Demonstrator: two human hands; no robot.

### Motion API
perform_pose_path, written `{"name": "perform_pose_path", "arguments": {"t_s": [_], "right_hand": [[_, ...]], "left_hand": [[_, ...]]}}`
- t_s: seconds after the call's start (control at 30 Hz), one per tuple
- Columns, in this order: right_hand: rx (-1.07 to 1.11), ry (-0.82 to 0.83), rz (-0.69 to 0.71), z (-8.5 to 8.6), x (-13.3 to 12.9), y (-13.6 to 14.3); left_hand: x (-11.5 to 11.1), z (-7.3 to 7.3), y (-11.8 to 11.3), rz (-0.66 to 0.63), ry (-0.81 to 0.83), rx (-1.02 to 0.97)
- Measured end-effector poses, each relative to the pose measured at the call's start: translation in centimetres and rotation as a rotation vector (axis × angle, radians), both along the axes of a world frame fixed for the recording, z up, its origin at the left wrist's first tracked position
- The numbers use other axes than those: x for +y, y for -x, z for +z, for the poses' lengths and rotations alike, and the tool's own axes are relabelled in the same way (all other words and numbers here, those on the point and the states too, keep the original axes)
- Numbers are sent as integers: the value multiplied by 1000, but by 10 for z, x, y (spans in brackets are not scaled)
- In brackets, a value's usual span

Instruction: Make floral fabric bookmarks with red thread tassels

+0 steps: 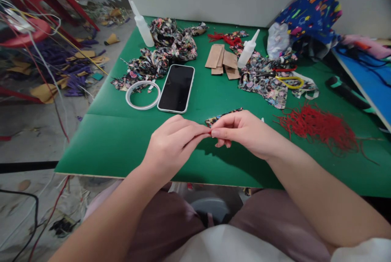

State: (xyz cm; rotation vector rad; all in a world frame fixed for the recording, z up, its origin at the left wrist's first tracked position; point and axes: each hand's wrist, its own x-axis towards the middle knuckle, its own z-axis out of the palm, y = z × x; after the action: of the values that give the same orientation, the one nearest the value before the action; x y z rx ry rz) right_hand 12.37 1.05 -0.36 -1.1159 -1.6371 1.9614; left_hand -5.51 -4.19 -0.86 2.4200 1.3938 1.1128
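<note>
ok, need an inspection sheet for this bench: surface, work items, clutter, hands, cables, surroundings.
Surface: green tabletop, creased at left.
Work items: small red piece, mostly hidden by fingers; floral fabric strip just beyond, contact unclear; red cord pile at right.
Clutter: smartphone, white tape roll, two squeeze bottles, brown cardboard pieces, yellow-handled scissors on floral fabric.
Hands: left hand and right hand meet fingertip to fingertip, pinching the red piece.
Cables: black cable on floor, lower left; white cable over red stool.
Surroundings: purple scraps and tan scraps littering the floor.
</note>
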Motion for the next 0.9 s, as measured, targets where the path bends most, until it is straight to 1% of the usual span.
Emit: {"name": "perform_pose_path", "arguments": {"t_s": [0.2,0.33,0.67,0.9], "right_hand": [[-19,-21,-56,-2,1,1],[-17,-11,-78,-3,2,0],[41,31,-101,-6,4,-2],[32,-6,-120,-9,5,-1]], "left_hand": [[3,-7,1,-17,-61,-12],[3,-9,1,-14,-82,-29],[3,-10,3,27,-45,-79],[3,-14,2,56,-31,-79]]}}
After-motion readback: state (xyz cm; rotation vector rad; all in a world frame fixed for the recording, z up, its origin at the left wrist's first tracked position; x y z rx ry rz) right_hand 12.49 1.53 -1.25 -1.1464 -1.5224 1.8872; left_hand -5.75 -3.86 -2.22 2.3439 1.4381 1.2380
